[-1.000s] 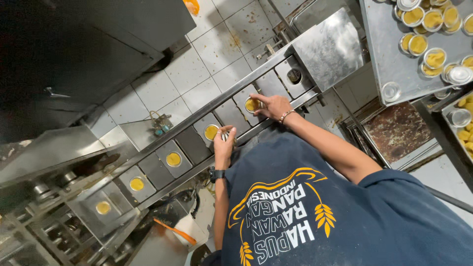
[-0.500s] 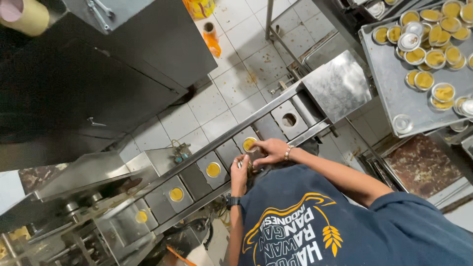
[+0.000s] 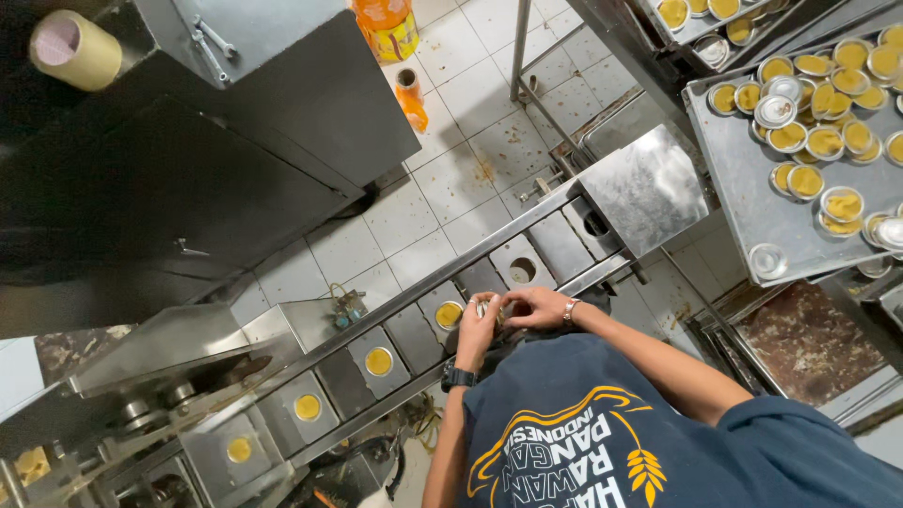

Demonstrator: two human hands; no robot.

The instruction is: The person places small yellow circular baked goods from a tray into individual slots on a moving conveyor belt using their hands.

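- L fingers [image 3: 489, 309] and R fingers [image 3: 515, 303] curled in, tips meeting; both pinch a small pale piece [image 3: 499, 308] between them; too small to tell its kind
- L hand [image 3: 480, 331] w/ black watch [image 3: 458, 377] at wrist; R hand [image 3: 538, 307] w/ thin bracelet [image 3: 568, 311]; both held over the steel conveyor [image 3: 414, 334], just above a pocket
- Right beside L hand: pocket w/ yellow-filled cup [image 3: 450, 314]; further down the line, three more filled cups [image 3: 379, 360], [image 3: 308, 406], [image 3: 239, 449], one per pocket
- Other way, past R hand: two empty pockets [image 3: 523, 271], [image 3: 595, 224]; round holes open, nothing in them
- Further out, R side: metal tray [image 3: 743, 202] w/ many yellow-filled cups [image 3: 826, 141], a few lidded or empty; well apart from the hands
- Progress, judged from layout: approx. four pockets loaded; pocket under the hands in work; two visible pockets unfilled; big stock on tray untouched
- Floor: tiled, spotted; orange bottle [image 3: 411, 96] standing far off
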